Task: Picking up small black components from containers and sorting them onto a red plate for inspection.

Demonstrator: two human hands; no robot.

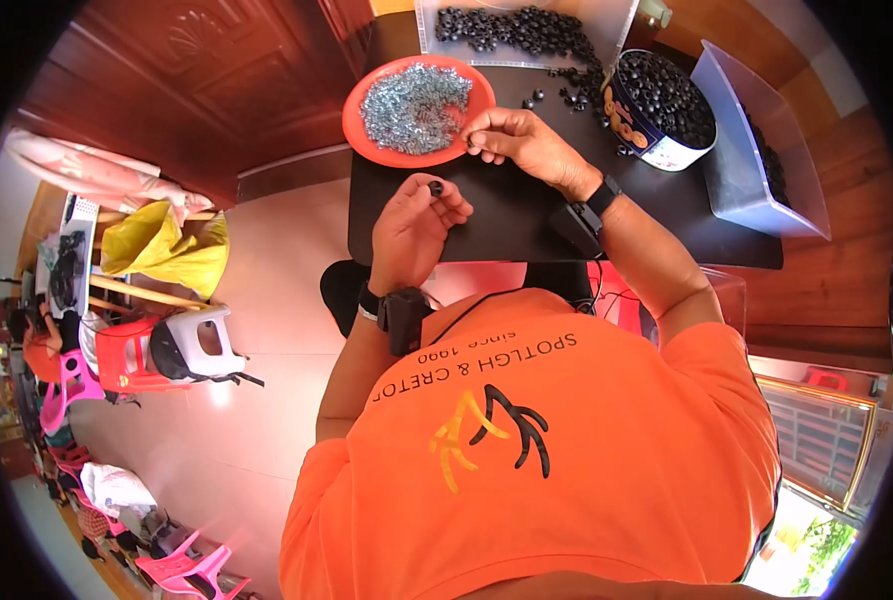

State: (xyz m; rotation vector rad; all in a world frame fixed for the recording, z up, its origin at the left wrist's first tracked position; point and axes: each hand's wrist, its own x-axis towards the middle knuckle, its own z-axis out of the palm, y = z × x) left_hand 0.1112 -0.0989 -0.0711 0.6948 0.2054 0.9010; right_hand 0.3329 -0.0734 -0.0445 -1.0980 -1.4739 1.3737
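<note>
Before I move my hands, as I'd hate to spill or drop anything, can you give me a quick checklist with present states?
1. Black piece in left hand: ok, held at the fingertips.
2. Right hand holding something: cannot tell; fingertips pinch together, too small to make out.
3. Silvery pieces inside red plate: ok, heaped within its rim.
4. Red plate away from table edge: not ok, it sits at the left edge.
5. Black pieces all contained: not ok, loose ones lie on the table.

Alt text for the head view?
Left hand holds a small, round black piece; right hand reaches over the right edge of a round red plastic bowl of small silvery parts on a black table.
</note>
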